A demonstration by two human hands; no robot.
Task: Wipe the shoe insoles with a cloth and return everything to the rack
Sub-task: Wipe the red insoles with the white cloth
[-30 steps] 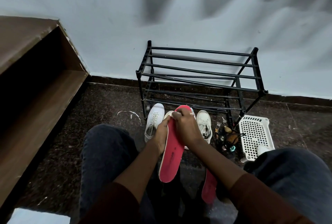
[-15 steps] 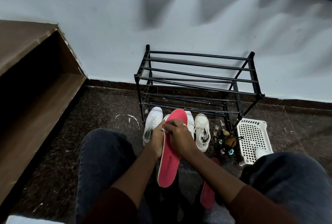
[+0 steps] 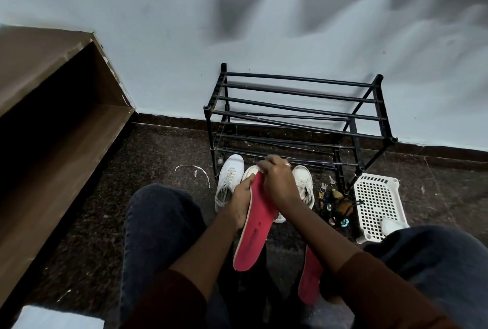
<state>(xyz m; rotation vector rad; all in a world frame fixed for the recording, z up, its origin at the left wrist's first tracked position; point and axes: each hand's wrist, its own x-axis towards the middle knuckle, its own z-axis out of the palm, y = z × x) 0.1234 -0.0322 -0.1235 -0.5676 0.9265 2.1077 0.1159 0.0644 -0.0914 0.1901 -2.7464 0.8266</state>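
Observation:
A red insole (image 3: 257, 225) stands tilted between my knees, heel end down. My left hand (image 3: 241, 200) grips its left edge from behind. My right hand (image 3: 277, 181) lies over the toe end with curled fingers, pinching a small pale cloth (image 3: 260, 167) that is mostly hidden. A second red insole (image 3: 309, 276) lies lower right, partly under my right forearm. White shoes (image 3: 228, 183) (image 3: 303, 183) sit on the floor in front of the black bar rack (image 3: 298, 117), whose shelves hold nothing.
A white perforated basket (image 3: 377, 204) lies right of the rack, with keys and small trinkets (image 3: 335, 204) beside it. A brown wooden cabinet (image 3: 52, 130) runs along the left. The wall stands close behind the rack. My knees frame the dark stone floor.
My right hand has slid up the insole from below the toe and now covers the toe end. My left hand keeps its grip on the insole.

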